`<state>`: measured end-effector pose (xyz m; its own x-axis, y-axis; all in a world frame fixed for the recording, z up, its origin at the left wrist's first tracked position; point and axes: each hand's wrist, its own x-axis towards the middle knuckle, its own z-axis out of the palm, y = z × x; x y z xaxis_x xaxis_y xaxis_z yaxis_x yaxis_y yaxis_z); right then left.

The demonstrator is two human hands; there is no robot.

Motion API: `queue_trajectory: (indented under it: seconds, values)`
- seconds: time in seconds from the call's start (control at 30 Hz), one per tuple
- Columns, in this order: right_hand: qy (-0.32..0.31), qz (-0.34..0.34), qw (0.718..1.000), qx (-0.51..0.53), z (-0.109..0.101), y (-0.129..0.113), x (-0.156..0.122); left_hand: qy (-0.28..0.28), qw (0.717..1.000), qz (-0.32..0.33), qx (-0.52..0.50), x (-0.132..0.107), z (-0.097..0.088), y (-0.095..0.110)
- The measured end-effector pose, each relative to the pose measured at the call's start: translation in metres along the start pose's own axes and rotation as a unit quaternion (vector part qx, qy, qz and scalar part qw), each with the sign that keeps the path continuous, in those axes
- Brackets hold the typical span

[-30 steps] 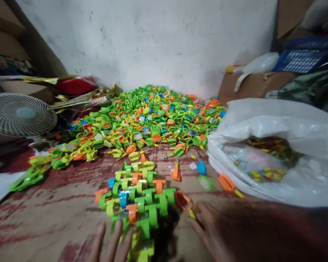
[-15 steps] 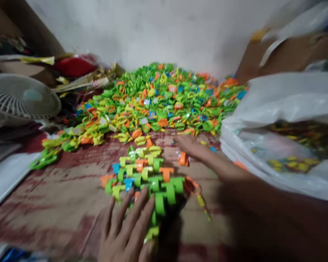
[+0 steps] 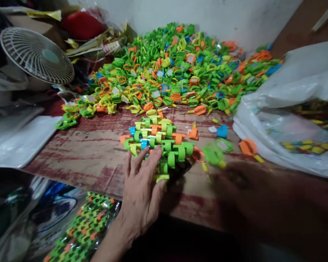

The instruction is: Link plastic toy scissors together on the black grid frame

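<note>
We are resting our left hand (image 3: 142,193), fingers spread flat, on the near end of an interlocked stack of plastic rings (image 3: 158,142): green, yellow, orange and blue bands are lying in tidy overlapping rows at the middle of the surface (image 3: 79,153). Our right hand (image 3: 235,182) is blurring beside it, its grip pinching a green ring (image 3: 213,155). Bare worn board is lying open to the stack's left; the near edge is running just under our wrist. A large heap of loose rings (image 3: 177,69) is crowding the far side, and a white plastic bag (image 3: 289,109) is closing the right.
</note>
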<state>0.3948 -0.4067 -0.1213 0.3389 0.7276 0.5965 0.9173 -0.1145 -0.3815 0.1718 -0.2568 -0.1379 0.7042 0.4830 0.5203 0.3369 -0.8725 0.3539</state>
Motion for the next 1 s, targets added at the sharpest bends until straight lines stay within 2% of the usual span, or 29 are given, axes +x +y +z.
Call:
queue_trajectory:
  seconds: [0.1, 0.17, 0.27, 0.43, 0.5, 0.57, 0.63, 0.7, 0.8, 0.9, 1.0]
  values:
    - [-0.053, -0.081, 0.995, 0.002, 0.015, -0.016, -0.048, -0.003, 0.999, 0.024, 0.034, 0.001, -0.001, -0.001]
    - [-0.076, -0.071, 0.995, -0.001, 0.025, -0.02, -0.06, -0.011, 0.998, 0.034, 0.056, 0.001, -0.002, -0.002]
    - [-0.105, -0.07, 0.992, -0.031, 0.027, -0.018, -0.059, -0.017, 0.996, 0.042, 0.074, 0.001, -0.003, -0.004]
    - [-0.155, -0.101, 0.964, -0.193, 0.018, -0.005, -0.049, -0.004, 0.996, 0.04, 0.074, -0.001, 0.0, -0.005]
    - [-0.17, -0.071, 0.97, -0.157, 0.019, -0.004, -0.051, -0.005, 0.997, 0.037, 0.067, -0.001, 0.001, -0.004]
    - [-0.167, -0.019, 0.984, -0.052, 0.023, -0.01, -0.052, -0.008, 0.997, 0.038, 0.063, -0.001, 0.001, -0.003]
    - [-0.138, 0.022, 0.988, 0.058, 0.032, -0.022, -0.05, -0.01, 0.997, 0.039, 0.06, -0.001, 0.001, -0.003]
    - [-0.097, 0.022, 0.987, 0.126, 0.045, -0.034, -0.045, -0.008, 0.998, 0.037, 0.058, -0.001, 0.001, -0.003]
    - [-0.051, 0.021, 0.986, 0.159, 0.071, -0.044, -0.035, -0.006, 0.998, 0.039, 0.051, -0.002, 0.002, -0.004]
    - [-0.042, 0.042, 0.984, 0.166, 0.093, -0.044, -0.029, -0.004, 0.998, 0.039, 0.045, -0.002, 0.003, -0.004]
    - [-0.043, 0.045, 0.985, 0.163, 0.104, -0.041, -0.03, 0.001, 0.998, 0.039, 0.044, -0.001, 0.004, -0.004]
